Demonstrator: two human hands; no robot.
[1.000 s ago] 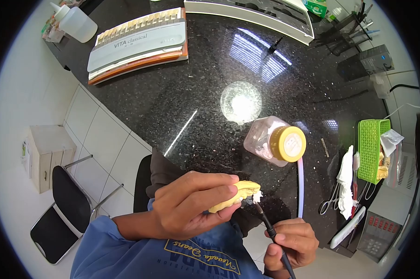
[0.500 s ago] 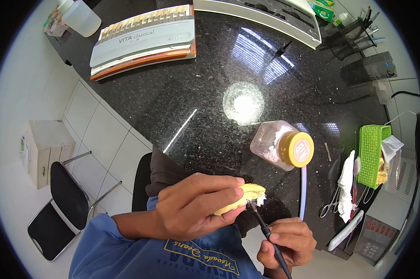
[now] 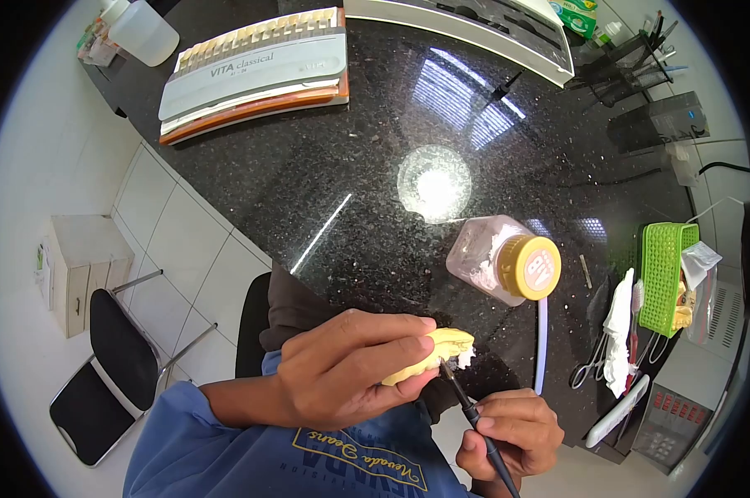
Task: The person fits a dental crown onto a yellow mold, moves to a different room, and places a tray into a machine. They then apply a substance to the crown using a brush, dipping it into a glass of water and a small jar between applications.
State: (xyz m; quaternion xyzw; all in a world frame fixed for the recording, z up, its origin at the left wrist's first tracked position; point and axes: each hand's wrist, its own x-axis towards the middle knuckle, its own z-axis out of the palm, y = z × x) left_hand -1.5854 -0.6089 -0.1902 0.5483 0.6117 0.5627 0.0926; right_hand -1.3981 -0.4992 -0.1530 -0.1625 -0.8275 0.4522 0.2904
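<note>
**A:** What are the fingers doing?

**B:** The left hand (image 3: 342, 369) has its fingers (image 3: 383, 324) pressed together over a yellow plaster dental cast (image 3: 443, 347), thumb beneath, pinching it. The right hand (image 3: 512, 432) has its fingers (image 3: 498, 423) curled round a thin black hand tool (image 3: 473, 411), pinched like a pen. The tool's tip meets the white patch at the cast's right end.

**A:** Where is the cast?

**B:** In the air, just off the near edge of the black speckled stone desk (image 3: 333, 166), above the lap. Neither hand rests on the desk.

**A:** What is closest?

**B:** A clear plastic jar with a yellow lid (image 3: 505, 259) lies on its side near that edge, just beyond the cast. A white tube (image 3: 543, 340) runs from under it toward the near edge, beside the right hand.

**A:** And the right edge?

**B:** Crowded: a white cloth (image 3: 617, 328), metal scissors (image 3: 589, 363) and a green plastic basket (image 3: 664, 261) lie close together.

**A:** Any open room?

**B:** The middle of the desk is bare, from the jar to the far left corner. There a grey and orange tooth shade guide (image 3: 255, 75) lies along the edge. A black chair (image 3: 114, 373) stands on the white tiles to the left, well apart from the hands.
</note>
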